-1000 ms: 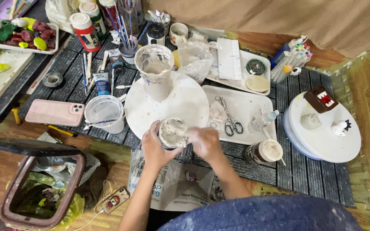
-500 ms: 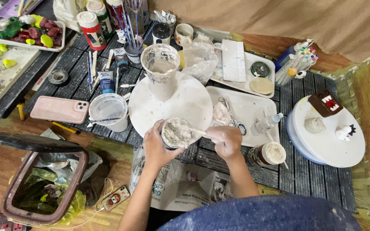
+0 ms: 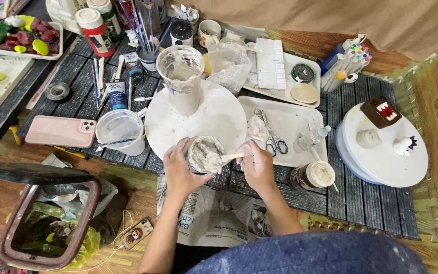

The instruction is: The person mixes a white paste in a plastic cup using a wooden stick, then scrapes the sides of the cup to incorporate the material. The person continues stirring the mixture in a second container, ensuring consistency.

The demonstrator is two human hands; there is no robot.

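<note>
While your left hand (image 3: 179, 171) wraps the cup (image 3: 205, 155) at the round board's (image 3: 214, 117) near edge, your right hand (image 3: 257, 166), fingers closed on the stick (image 3: 230, 157), has drawn back rightward since a second ago. With the stick's tip still buried in grey paste, you're mid-stir.

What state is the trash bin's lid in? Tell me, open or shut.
Open. The dark lid stands lifted off the brown bin, and the yellow-green bag and scraps inside are in plain sight from above.
</note>
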